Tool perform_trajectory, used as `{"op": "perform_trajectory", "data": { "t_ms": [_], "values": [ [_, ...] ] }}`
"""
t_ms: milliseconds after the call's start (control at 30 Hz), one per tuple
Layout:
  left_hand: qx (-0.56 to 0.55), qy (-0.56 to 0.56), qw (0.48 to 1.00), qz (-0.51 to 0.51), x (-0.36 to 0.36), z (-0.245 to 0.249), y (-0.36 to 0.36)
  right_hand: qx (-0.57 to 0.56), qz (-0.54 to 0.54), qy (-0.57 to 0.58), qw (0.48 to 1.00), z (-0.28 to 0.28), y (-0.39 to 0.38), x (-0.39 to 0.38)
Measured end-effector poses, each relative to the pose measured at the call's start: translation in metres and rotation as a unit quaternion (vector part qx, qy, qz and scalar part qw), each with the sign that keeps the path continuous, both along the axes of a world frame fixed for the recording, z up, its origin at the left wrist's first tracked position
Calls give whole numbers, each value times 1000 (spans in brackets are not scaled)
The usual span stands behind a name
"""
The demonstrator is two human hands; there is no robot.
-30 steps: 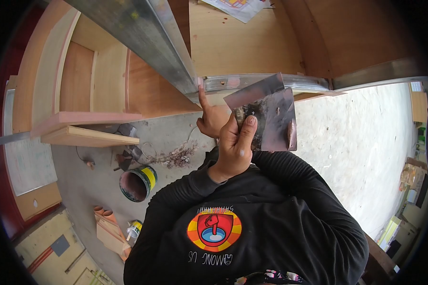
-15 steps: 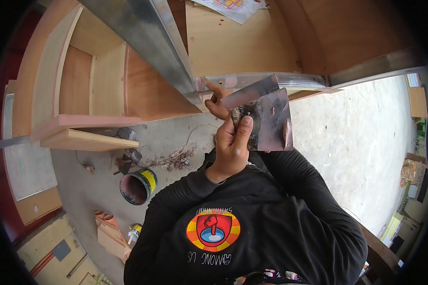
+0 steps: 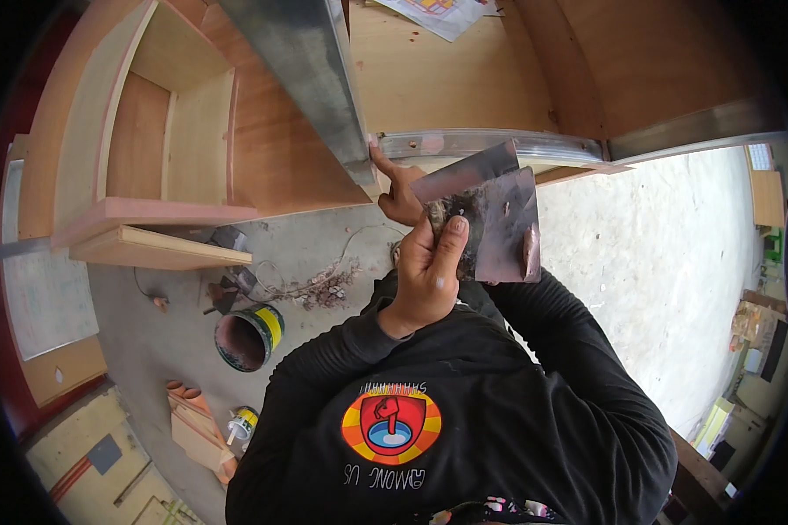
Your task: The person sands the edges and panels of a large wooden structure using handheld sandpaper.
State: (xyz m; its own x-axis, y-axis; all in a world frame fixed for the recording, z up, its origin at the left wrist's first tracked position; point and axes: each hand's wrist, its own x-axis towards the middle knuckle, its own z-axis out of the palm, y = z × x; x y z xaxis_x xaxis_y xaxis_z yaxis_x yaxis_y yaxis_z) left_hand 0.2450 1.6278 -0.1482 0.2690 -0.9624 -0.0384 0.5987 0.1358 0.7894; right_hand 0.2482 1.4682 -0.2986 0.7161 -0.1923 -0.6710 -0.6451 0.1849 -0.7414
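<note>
My left hand [image 3: 429, 271] grips a pair of flat metal putty scrapers [image 3: 508, 227], its thumb pressed on top. Dark and pinkish putty smears their faces, with a thicker lump along the right edge. Beyond them, my right hand [image 3: 398, 188] is partly hidden by the scrapers. Its index finger stretches up to the end of a wide metal strip [image 3: 302, 79], with the fingertip at the strip's edge. A second metal strip [image 3: 490, 147] with a pink filler patch [image 3: 432, 143] runs right from that corner along the wooden cabinet [image 3: 446, 79].
An open wooden box section [image 3: 140, 131] stands at left. On the concrete floor [image 3: 622, 254] are a bucket [image 3: 249, 337] with pinkish residue, a debris pile [image 3: 328, 287], a small tin [image 3: 243, 424] and wood pieces [image 3: 201, 424]. Papers [image 3: 442, 13] lie on the cabinet panel.
My right index finger has straightened against the metal edge, and that hand has dropped slightly. The left hand keeps its hold on the scrapers. The view has shifted a little.
</note>
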Motion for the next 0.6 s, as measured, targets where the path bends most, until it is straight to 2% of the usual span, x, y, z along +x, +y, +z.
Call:
{"op": "perform_trajectory", "data": {
  "t_ms": [33,67,100,133,167,200,233,267,333,433,600],
  "values": [
    [4,-11,1000,21,-1,2,-1,-232,-48,-54,970,10,32,-3],
    [4,-11,1000,23,-1,6,-1,-451,-94,-105,882,17,54,-6],
    [-8,-26,999,43,-1,11,-3,-451,-92,-105,882,17,54,-6],
    [-20,-41,997,63,-1,15,-3,-415,-111,-127,894,16,56,-7],
    [-20,-41,997,63,0,17,-2,-378,-131,-149,904,28,92,-169],
    [-18,-87,994,70,0,18,-2,-340,-150,-170,913,27,91,-168],
    [-16,-133,988,76,1,19,-1,-302,-169,-192,918,13,68,-5],
    [-17,-134,988,76,1,12,0,-263,-187,-212,922,24,93,-158],
    [-31,-78,996,37,3,1,1,-184,-223,-253,923,22,97,-148],
    [-22,-63,995,70,-3,17,-6,-60,-271,-309,910,21,100,-141],
    [-11,-41,997,66,-7,11,1,144,-332,-393,845,18,104,-134]
  ]
}}
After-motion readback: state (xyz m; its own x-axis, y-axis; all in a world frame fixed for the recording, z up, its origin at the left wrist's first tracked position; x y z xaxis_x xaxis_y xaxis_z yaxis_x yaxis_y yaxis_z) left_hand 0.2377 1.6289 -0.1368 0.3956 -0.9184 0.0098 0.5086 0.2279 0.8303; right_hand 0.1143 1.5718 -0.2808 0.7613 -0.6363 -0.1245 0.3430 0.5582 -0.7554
